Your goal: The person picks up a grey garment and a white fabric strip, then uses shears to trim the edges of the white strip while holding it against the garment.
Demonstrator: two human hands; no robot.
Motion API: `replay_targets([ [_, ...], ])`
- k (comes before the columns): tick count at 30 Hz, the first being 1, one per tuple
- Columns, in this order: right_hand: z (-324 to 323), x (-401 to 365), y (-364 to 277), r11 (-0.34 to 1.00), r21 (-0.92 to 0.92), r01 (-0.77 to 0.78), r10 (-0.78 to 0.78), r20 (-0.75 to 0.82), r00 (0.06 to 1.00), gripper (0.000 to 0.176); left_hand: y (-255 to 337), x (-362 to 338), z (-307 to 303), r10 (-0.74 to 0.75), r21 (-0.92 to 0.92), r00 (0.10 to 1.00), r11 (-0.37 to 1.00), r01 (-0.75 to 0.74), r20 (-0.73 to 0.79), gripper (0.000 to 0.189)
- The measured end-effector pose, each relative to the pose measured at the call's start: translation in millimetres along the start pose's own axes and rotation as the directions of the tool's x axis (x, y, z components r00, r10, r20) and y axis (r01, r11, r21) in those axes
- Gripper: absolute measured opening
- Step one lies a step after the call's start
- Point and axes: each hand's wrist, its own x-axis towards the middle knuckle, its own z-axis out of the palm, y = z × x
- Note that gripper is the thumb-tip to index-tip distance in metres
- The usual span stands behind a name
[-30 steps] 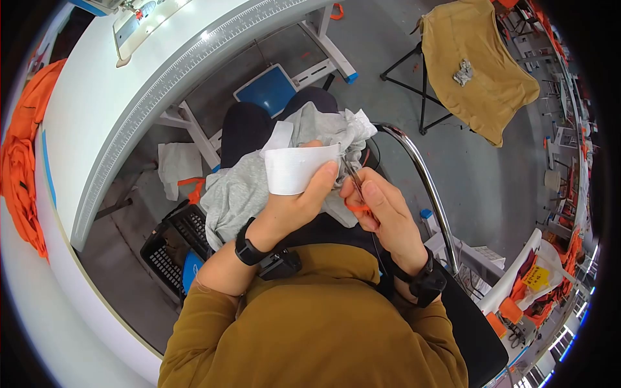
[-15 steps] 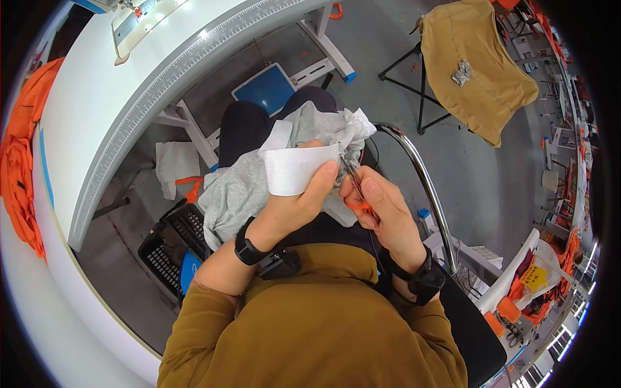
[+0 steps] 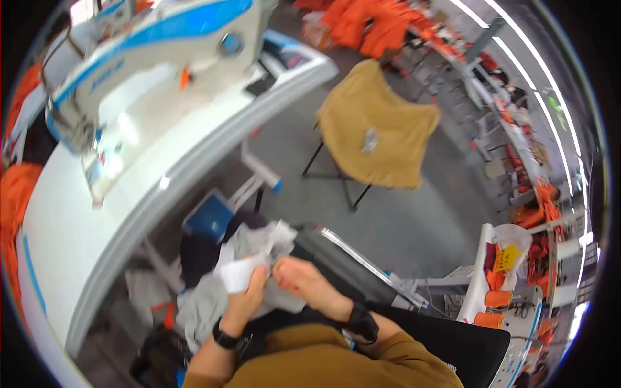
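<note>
White elastic band is pinched in my left hand, above the grey fabric lying over my lap. Just right of it, my right hand is closed, its fingers near the band's edge. A bit of orange shows at those fingers; the scissors seen in the earlier frame are mostly hidden and blurred here. Crumpled pale cloth rises beyond both hands.
A sewing machine stands on the white table at the left. Ahead is a tan folding chair with a small crumpled item on it. Orange thread spools stand at the right, and a blue pedal is under the table.
The view has swung up and to the right, bringing in the sewing machine and more of the room. Both hands appear lower and further left, still close together at the white band.
</note>
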Motion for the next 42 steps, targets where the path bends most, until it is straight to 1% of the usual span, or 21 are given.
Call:
replay_targets([
  [1,-1,0,-7,1.0,0.028,0.014,-0.015,0.042,0.999,0.03,-5,3,-3,-0.038,0.079,0.997,0.996,0.033,0.066,0.018],
  [2,-6,0,-6,0.997,0.068,0.02,-0.025,0.075,0.997,0.03,0,3,3,-0.007,0.037,1.0,0.999,0.006,0.013,0.019],
  [4,-11,7,-5,0.993,0.109,0.036,-0.047,0.105,0.993,0.029,1,2,3,-0.003,0.043,0.999,0.999,0.001,0.033,0.019],
  [5,-12,11,-4,0.992,-0.019,0.127,-0.127,0.027,0.992,0.027,1,2,3,-0.028,0.059,0.999,0.998,0.026,0.033,0.019],
  [6,-11,13,-4,0.968,-0.152,0.199,-0.208,-0.041,0.977,0.024,6,0,5,-0.094,-0.016,0.995,0.995,0.095,0.022,0.018],
  [7,-11,14,-5,0.967,-0.154,0.204,-0.213,-0.045,0.976,0.024,5,0,4,-0.09,-0.018,0.996,0.996,0.09,0.028,0.018],
  [9,-10,15,-6,0.924,-0.362,0.126,-0.168,-0.086,0.982,0.018,2,1,0,-0.015,0.061,0.983,0.998,0.004,0.185,0.012],
  [13,-9,19,-6,0.959,-0.261,0.112,-0.131,-0.054,0.99,0.015,4,-2,9,-0.026,0.013,0.997,1.0,0.025,0.078,0.007],
  [15,-3,17,-12,0.913,-0.387,0.126,-0.189,-0.129,0.974,0.015,12,2,8,0.02,0.023,0.995,0.999,-0.022,0.101,0.01],
  [16,-4,17,-10,0.913,-0.387,0.127,-0.19,-0.131,0.973,0.015,11,2,7,0.021,0.023,0.994,0.999,-0.023,0.104,0.01],
  [18,-8,19,-4,0.774,-0.57,0.276,-0.374,-0.061,0.925,0.014,10,3,5,-0.009,0.057,0.995,0.998,0.003,0.097,0.011],
  [19,-7,19,-4,0.773,-0.572,0.276,-0.376,-0.062,0.925,0.014,11,4,5,-0.007,0.056,0.995,0.998,0.002,0.098,0.011],
  [21,-6,18,-4,0.758,-0.562,0.332,-0.425,-0.039,0.904,0.013,13,7,5,0.118,0.126,0.982,0.983,-0.137,0.146,0.014],
  [25,-10,20,-3,0.765,-0.522,0.376,-0.442,-0.001,0.897,0.012,1,6,1,0.097,0.147,0.982,0.982,-0.121,0.162,0.015],
  [31,-11,22,0,0.847,-0.43,0.313,-0.329,0.04,0.944,0.008,3,6,-4,0.017,0.117,0.975,0.992,-0.044,0.223,0.013],
  [34,-6,26,7,0.85,-0.413,0.326,-0.367,-0.021,0.93,0.009,7,11,-4,0.035,0.159,0.971,0.985,-0.074,0.235,0.009],
  [36,-1,26,6,0.928,-0.289,0.236,-0.272,-0.091,0.958,0.009,8,15,-3,0.252,0.321,0.948,0.897,-0.304,0.193,0.005],
  [37,2,25,5,0.926,-0.288,0.242,-0.277,-0.083,0.957,0.009,10,16,-4,0.258,0.326,0.948,0.894,-0.308,0.189,0.005],
  [39,6,24,1,0.88,-0.383,0.282,-0.326,-0.053,0.944,0.01,16,18,-6,0.367,0.456,0.897,0.773,-0.441,0.246,0.004],
  [41,7,25,-4,0.839,-0.443,0.316,-0.369,-0.035,0.929,0.011,23,17,-6,0.318,0.475,0.925,0.794,-0.38,0.209,0.005],
  [42,8,24,-4,0.8,-0.498,0.335,-0.402,-0.031,0.915,0.012,28,17,-5,0.292,0.425,0.928,0.828,-0.365,0.23,0.007],
])
